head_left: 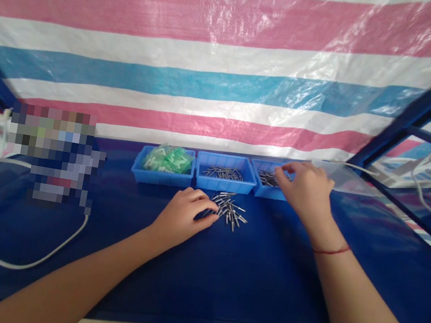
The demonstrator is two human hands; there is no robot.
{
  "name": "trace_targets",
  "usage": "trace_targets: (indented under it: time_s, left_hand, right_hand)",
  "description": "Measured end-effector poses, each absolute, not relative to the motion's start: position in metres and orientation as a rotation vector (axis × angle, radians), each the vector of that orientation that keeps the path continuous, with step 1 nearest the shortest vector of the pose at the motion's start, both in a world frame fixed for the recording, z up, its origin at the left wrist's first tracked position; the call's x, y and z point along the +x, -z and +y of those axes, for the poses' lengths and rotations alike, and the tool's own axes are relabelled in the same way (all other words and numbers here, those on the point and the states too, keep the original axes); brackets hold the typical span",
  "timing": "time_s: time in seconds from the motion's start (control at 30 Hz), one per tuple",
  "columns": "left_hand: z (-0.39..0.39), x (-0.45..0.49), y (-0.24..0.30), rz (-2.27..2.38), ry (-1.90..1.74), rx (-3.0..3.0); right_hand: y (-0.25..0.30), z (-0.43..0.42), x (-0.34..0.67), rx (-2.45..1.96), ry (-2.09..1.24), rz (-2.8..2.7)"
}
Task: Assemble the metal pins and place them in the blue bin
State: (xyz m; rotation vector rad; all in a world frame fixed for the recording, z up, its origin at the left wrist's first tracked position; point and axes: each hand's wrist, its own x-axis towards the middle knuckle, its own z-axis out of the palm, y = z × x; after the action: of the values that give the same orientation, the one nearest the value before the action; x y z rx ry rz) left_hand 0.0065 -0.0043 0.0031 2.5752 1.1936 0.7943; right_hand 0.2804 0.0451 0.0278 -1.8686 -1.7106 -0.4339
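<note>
My left hand (pixel 185 216) rests on the table at the left edge of a loose pile of slim silver metal pins (pixel 232 211), which look like blind rivets. Its thumb and index finger curve apart, with pins showing between them. Over the right blue bin (pixel 271 194) is my right hand (pixel 305 190), thumb and index tips brought together. Anything in that pinch is too small or hidden to make out. Dark metal pins (pixel 267 178) lie in this bin, partly covered by the hand. The middle blue bin (pixel 224 185) holds more silver pins (pixel 224 173).
A left blue bin (pixel 161 178) contains green-and-white pieces (pixel 170 159) in clear plastic. White cables (pixel 16 265) loop across the table's left side, beside a blurred-out patch. A clear plastic sheet (pixel 352 182) lies at the right rear. Striped sheeting (pixel 212 84) hangs behind; blue frame posts (pixel 418 107) flank it.
</note>
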Motion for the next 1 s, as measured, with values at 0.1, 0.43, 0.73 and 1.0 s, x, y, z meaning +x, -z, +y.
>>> trace_targets:
  time_s: [0.1,0.43,0.73,1.0]
  left_hand:
    - [-0.004,0.006,-0.001,1.215,-0.696,2.61]
    - [-0.004,0.007,-0.003,1.338,-0.503,2.687]
    - [-0.003,0.005,-0.011,1.386,-0.292,2.771]
    - [-0.002,0.003,-0.005,1.412,-0.369,2.856]
  right_hand:
    - [-0.034,0.038,0.261,-1.559,0.329,-1.844]
    - [-0.03,0.011,0.215,-1.049,-0.243,-2.427]
    - [-0.029,0.011,0.214,-1.091,-0.265,-2.457]
    - [-0.018,0.011,0.209,-1.046,-0.264,-2.479]
